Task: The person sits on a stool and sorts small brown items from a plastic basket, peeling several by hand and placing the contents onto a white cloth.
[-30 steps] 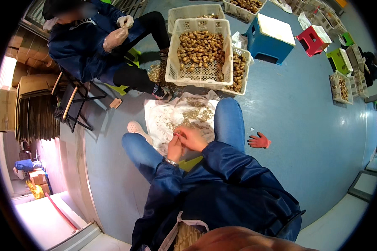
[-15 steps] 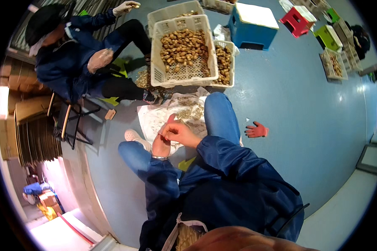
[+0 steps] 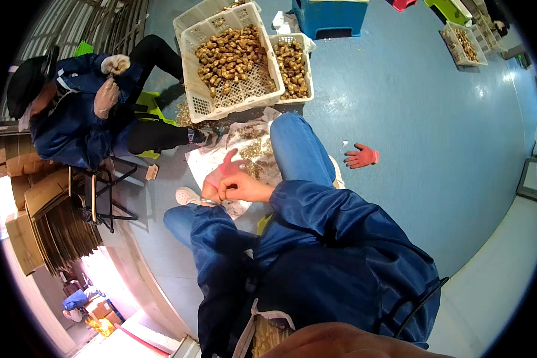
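A work glove with red fingers and a paler cuff (image 3: 212,181) covers my left hand (image 3: 225,168), whose fingers are stretched out and spread above a white cloth (image 3: 197,160). My right hand (image 3: 244,187) is bare, its thumb and fingers pinched together at the glove's cuff by my left wrist. A bracelet (image 3: 209,201) circles that wrist. On the blue floor to the right lies another red glove (image 3: 362,156), flat, next to a small white scrap (image 3: 345,143). Brown debris (image 3: 255,149) is scattered over the cloth between my knees.
White plastic crates (image 3: 188,77) of brown, knobbly roots or bulbs stand in front. A co-worker (image 3: 71,125) sits at left on a folding chair (image 3: 110,194), gloved hands close together. A blue stool (image 3: 331,18) is beyond the crates; flattened cardboard (image 3: 65,215) leans at left.
My left hand has gone further into the glove, and my right hand has moved to its cuff. The co-worker's hands have come together. My view has shifted, sliding the crates left and up.
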The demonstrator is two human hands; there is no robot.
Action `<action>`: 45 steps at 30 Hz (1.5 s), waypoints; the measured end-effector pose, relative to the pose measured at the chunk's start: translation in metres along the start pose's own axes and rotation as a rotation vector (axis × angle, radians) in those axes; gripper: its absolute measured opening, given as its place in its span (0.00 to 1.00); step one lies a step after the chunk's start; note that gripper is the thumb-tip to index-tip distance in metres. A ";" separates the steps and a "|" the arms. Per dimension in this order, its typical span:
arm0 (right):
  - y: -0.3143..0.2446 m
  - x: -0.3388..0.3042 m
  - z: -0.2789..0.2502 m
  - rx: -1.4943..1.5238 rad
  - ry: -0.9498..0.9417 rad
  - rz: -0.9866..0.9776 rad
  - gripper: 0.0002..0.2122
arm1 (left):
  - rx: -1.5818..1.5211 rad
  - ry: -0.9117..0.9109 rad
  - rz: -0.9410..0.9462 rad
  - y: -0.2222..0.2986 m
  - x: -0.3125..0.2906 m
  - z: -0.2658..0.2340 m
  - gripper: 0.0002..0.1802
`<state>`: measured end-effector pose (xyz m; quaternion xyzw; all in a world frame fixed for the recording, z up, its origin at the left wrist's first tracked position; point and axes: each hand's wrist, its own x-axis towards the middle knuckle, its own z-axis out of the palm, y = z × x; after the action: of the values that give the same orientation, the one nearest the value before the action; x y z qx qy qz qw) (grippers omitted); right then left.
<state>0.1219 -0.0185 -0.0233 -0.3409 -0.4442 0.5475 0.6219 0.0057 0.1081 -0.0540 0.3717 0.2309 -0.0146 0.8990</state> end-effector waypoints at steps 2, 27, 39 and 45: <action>-0.024 0.013 0.002 -0.002 -0.037 -0.011 0.03 | -1.269 -0.026 -0.327 0.036 0.035 0.018 0.28; -0.044 -0.010 -0.012 0.241 -0.124 0.000 0.05 | -0.380 0.423 0.291 0.021 0.056 0.042 0.21; 0.080 -0.315 -0.339 0.921 0.613 0.414 0.36 | -0.277 0.552 0.443 -0.017 -0.068 -0.008 0.23; 0.184 -0.405 -0.422 1.580 0.195 0.670 0.37 | -0.166 0.888 0.160 -0.034 -0.006 0.021 0.22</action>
<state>0.4403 -0.3601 -0.4206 0.0330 0.2461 0.8187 0.5178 0.0023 0.0684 -0.0608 0.2851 0.5648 0.2341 0.7382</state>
